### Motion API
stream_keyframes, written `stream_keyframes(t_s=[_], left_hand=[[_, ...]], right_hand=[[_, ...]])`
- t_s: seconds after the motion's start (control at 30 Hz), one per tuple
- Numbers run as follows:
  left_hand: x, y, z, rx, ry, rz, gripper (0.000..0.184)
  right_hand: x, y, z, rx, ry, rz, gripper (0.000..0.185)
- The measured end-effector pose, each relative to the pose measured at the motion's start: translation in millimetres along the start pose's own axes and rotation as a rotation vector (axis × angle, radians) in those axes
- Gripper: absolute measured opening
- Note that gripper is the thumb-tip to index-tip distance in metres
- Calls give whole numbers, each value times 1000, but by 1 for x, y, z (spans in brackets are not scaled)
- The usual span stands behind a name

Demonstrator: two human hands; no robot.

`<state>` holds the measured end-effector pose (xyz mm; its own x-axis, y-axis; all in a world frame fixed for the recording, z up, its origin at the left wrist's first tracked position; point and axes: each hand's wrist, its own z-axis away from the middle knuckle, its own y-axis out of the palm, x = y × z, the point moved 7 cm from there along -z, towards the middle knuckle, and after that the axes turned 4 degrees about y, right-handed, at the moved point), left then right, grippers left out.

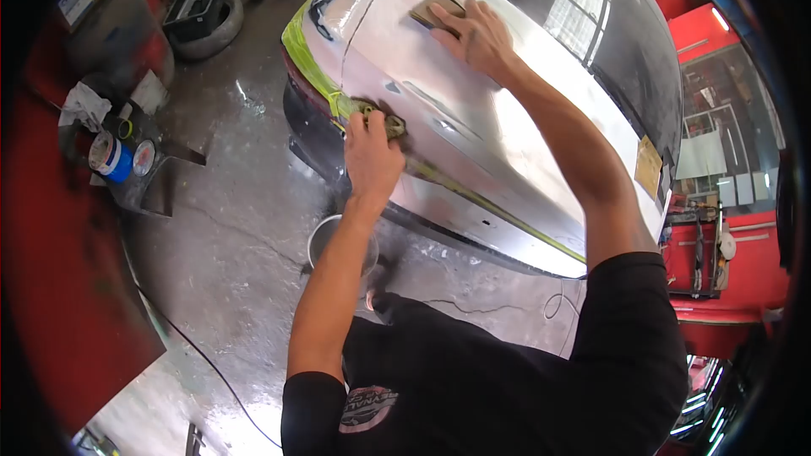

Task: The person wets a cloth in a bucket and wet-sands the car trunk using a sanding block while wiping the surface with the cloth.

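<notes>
A white and grey primed car panel (498,135) fills the middle of the head view. My right hand (481,38) presses a flat brown sanding block (429,10) against its upper part, fingers closed over the block. Lower down, my left hand (372,156) rests at the panel's lower left edge with its fingers curled together beside a dark recess (394,125); whatever lies under the fingertips is hidden. Yellow-green masking tape (306,59) runs along the panel's border, close to the left hand.
A bucket (319,241) stands on the concrete floor below the car. At left, a blue-and-white can (114,159) sits on a dark stand, with a tyre (207,34) farther back. A black cable (203,363) crosses the floor. Red walls flank both sides.
</notes>
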<state>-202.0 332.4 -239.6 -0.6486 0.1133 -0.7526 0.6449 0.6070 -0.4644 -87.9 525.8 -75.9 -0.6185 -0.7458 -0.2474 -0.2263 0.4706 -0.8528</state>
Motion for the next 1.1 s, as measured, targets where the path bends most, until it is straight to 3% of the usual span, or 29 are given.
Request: stream_keyframes(t_s=[0.1,0.2,0.3,0.4,0.57,0.67,0.73,0.8,0.97,1.07,1.1], left_hand=[[-1,-10,-4,3,54,43,41],[3,-7,3,14,37,36,41],[6,0,-8,12,37,-11,41],[4,-2,0,5,30,-2,40],[0,-6,-3,49,21,-1,40],[2,3,-4,24,35,-43,40],[-1,1,0,72,3,-52,41],[-1,-6,-4,57,0,-72,41],[-3,-4,-2,57,-15,-38,42],[4,6,-3,33,-9,-101,42],[0,6,1,57,-37,-96,42]], right_hand=[[11,-16,44,106,30,-71,53],[26,-47,104,361,99,-186,53],[7,-26,65,309,-56,-100,54],[-14,6,6,34,-12,-21,52],[21,-51,103,224,46,-175,54],[9,-35,86,288,-42,-144,54],[-15,-10,39,76,-24,-59,53],[-25,10,21,4,11,1,52],[9,-46,121,218,27,-192,51],[-4,-30,86,231,-68,-105,53],[-13,-19,58,101,-41,-96,49]])
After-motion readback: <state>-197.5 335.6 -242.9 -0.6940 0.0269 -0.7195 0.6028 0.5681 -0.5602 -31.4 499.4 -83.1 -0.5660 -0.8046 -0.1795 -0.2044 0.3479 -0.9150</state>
